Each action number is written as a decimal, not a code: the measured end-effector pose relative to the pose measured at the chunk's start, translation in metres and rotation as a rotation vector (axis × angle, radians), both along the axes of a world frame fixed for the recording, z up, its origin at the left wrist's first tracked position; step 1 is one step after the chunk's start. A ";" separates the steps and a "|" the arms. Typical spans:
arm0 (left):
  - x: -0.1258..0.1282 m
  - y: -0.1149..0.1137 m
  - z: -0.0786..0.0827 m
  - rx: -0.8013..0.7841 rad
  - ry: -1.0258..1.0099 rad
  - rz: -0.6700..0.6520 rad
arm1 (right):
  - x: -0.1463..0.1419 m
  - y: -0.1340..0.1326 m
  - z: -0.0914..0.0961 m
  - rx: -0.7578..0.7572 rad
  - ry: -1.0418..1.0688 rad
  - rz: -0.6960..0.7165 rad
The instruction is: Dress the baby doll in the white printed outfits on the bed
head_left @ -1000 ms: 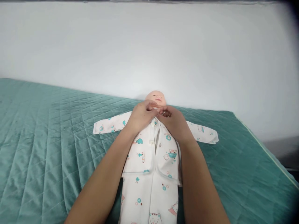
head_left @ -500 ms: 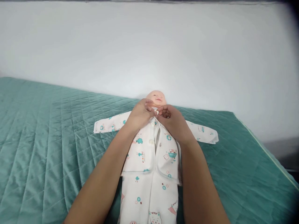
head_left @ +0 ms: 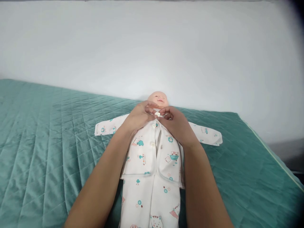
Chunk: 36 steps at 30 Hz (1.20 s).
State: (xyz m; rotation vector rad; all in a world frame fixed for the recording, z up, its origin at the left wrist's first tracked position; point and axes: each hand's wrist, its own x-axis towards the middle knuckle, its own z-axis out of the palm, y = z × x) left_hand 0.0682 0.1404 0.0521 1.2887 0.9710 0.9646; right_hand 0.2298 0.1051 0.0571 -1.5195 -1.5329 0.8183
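A baby doll (head_left: 158,97) lies on its back, dressed in a white baby shirt (head_left: 142,164) with animal prints and matching trousers (head_left: 142,207). At the shirt's neckline my left hand (head_left: 142,116) pinches the cloth beside the top button (head_left: 157,114), thumb and fingers closed. From the other side my right hand (head_left: 176,122) pinches the facing edge, its fingertips close to the same button. Whether the button sits through its hole I cannot tell. Lower down, a second button (head_left: 152,144) shows on the left front edge, and the fronts part slightly there.
A green quilted cover (head_left: 59,133) spreads under the doll, its edge running down at the right. Behind the doll's head rises a pale wall (head_left: 152,47). The sleeves (head_left: 206,134) stretch out to both sides.
The left hand's thumb and fingers have shifted slightly left, and the top button now shows more plainly between the hands. My right hand stays nearly in place at the neckline.
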 end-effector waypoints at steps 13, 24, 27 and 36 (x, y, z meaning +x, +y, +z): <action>0.001 0.001 -0.004 0.083 0.010 -0.028 | 0.001 0.000 0.000 0.001 0.012 -0.013; -0.003 0.001 0.002 0.236 0.182 -0.029 | 0.003 0.001 -0.003 0.000 0.049 -0.039; -0.002 0.001 0.001 0.270 0.215 0.014 | 0.004 0.002 -0.005 0.015 0.069 -0.041; 0.000 -0.005 0.008 0.275 0.330 0.003 | 0.000 0.002 -0.008 0.112 0.037 -0.121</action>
